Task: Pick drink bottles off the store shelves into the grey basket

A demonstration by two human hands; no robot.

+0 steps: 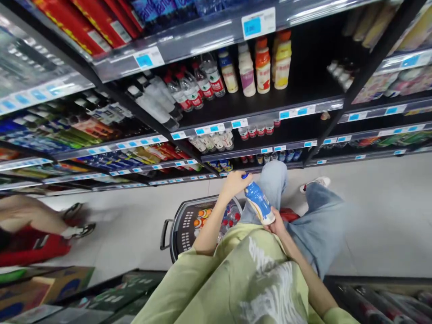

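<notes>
Gripped at both ends: left hand [234,183] closed over the blue cap [245,176], right hand [277,223] wrapped round the base. Item: bottle [259,202], blue above, creamy white below, tilted, held over the lap, just right of the basket [182,231] of capped drinks. Step, as judged: in hand, clear of the shelf [256,118], not yet put down. Called for next: steady base hold, clearance over the knee [275,180].

I see bright, even store light from above. Glare streaks the shelf rails [209,33]; the floor [388,211] looks washed. Wide lens bends the shelves [300,92] at the edges. Motion blur smears a passer-by's legs [43,216] at left; the bottle [259,202] at centre is fairly sharp.
</notes>
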